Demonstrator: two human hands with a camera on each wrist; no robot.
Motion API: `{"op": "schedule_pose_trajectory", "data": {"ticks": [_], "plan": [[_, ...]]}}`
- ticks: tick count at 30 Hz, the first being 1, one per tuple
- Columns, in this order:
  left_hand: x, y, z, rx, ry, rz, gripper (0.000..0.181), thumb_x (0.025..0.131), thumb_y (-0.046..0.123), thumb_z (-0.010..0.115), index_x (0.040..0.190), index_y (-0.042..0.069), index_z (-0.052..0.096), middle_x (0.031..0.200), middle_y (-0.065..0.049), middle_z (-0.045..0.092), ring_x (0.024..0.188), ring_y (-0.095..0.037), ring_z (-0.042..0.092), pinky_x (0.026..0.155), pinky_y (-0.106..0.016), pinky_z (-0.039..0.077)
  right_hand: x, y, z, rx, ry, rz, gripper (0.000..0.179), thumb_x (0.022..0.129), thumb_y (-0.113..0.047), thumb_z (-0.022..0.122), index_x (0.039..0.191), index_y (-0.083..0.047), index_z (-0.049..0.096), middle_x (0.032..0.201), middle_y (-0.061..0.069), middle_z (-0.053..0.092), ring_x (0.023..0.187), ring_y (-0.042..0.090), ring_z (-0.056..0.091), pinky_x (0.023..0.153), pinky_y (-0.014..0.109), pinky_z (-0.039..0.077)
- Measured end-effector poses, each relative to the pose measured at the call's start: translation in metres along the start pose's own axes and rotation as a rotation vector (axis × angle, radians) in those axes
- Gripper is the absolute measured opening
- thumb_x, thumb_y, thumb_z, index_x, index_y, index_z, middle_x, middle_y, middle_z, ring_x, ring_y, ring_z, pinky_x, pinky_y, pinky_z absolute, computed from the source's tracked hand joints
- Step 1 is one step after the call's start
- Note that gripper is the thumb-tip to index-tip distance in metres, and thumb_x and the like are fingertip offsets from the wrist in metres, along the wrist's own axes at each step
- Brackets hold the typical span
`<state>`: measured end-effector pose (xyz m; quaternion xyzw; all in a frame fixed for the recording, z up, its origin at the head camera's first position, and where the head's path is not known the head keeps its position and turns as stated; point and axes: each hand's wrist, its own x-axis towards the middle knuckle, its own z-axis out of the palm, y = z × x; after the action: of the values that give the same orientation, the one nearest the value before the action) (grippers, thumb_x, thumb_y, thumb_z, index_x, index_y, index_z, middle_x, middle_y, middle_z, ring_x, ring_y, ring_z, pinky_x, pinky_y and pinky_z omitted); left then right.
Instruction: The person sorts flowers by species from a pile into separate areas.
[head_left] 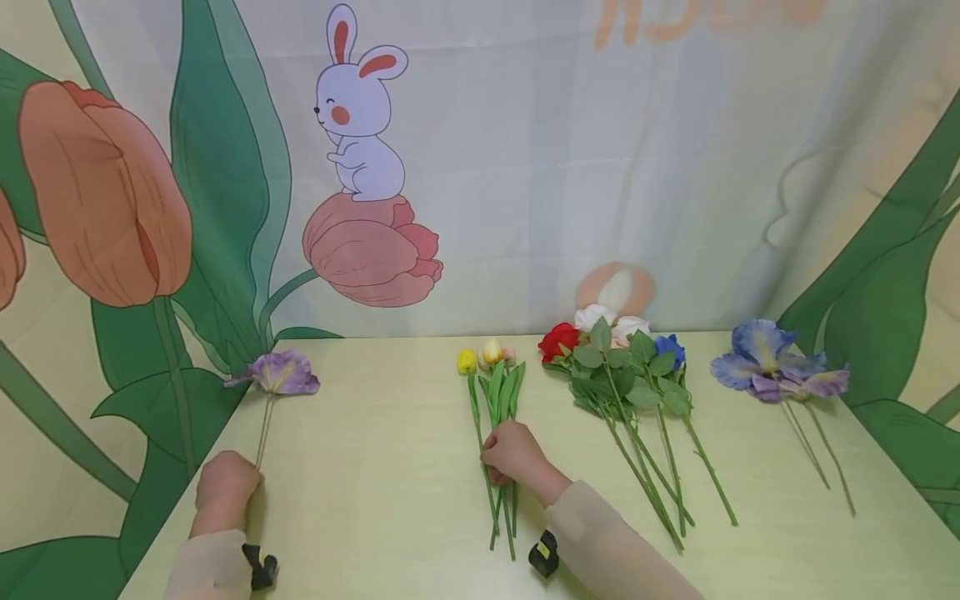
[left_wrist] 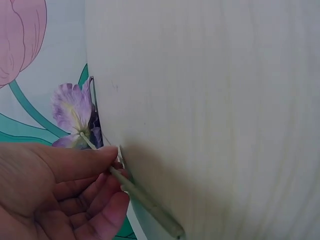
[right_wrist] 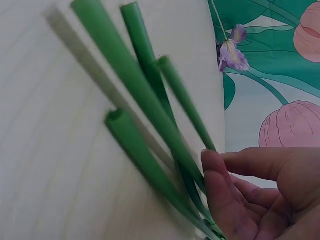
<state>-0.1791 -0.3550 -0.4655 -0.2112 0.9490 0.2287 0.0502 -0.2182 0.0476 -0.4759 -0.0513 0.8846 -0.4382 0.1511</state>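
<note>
At the left of the table, my left hand (head_left: 227, 483) pinches the stem of a purple iris (head_left: 283, 372) between thumb and fingers. In the left wrist view the iris stem (left_wrist: 150, 207) sticks out past the fingertips. Near the middle, my right hand (head_left: 517, 454) pinches a thin green tulip stem (right_wrist: 186, 102) at a small bunch of tulips. Their heads are yellow (head_left: 467, 361), cream (head_left: 492, 351) and pink, with the pink tulip (head_left: 509, 356) partly hidden. Several other green stems (right_wrist: 145, 167) run beside my right fingers; whether those are held too, I cannot tell.
Right of the tulips lie roses: a red rose (head_left: 558, 342), white roses (head_left: 595, 317) and a blue rose (head_left: 670, 352), their stems crossing. Farther right are blue-purple irises (head_left: 767, 354). A printed curtain (head_left: 487, 167) hangs behind the pale table (head_left: 360, 483).
</note>
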Motion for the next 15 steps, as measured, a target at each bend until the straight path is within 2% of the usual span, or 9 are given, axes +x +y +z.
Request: {"op": "schedule_pose_trajectory", "data": {"ticks": [5, 11, 15], "plan": [[0.001, 0.003, 0.0, -0.02, 0.006, 0.032, 0.028, 0.093, 0.009, 0.058, 0.102, -0.016, 0.066, 0.106, -0.037, 0.066, 0.09, -0.046, 0.065, 0.074, -0.05, 0.056, 0.002, 0.001, 0.003, -0.06, 0.009, -0.01, 0.014, 0.091, 0.001, 0.065, 0.079, 0.0, 0.072, 0.052, 0.009, 0.065, 0.041, 0.01, 0.056, 0.047, 0.024, 0.052], [0.0, 0.013, -0.004, -0.061, 0.024, 0.07, 0.027, 0.096, 0.008, 0.059, 0.106, -0.016, 0.067, 0.105, -0.034, 0.068, 0.088, -0.041, 0.065, 0.071, -0.044, 0.054, 0.002, 0.0, 0.006, -0.129, 0.026, -0.051, 0.021, 0.087, 0.006, 0.063, 0.068, -0.002, 0.067, 0.046, 0.007, 0.061, 0.036, 0.007, 0.048, 0.043, 0.021, 0.045], [-0.001, 0.024, -0.009, -0.119, 0.04, 0.078, 0.027, 0.097, 0.009, 0.062, 0.107, -0.015, 0.067, 0.091, -0.027, 0.07, 0.078, -0.031, 0.063, 0.063, -0.035, 0.05, 0.001, -0.002, 0.006, -0.148, 0.034, -0.063, 0.022, 0.087, 0.007, 0.063, 0.067, -0.002, 0.067, 0.048, 0.009, 0.063, 0.035, 0.006, 0.047, 0.042, 0.021, 0.045]]}}
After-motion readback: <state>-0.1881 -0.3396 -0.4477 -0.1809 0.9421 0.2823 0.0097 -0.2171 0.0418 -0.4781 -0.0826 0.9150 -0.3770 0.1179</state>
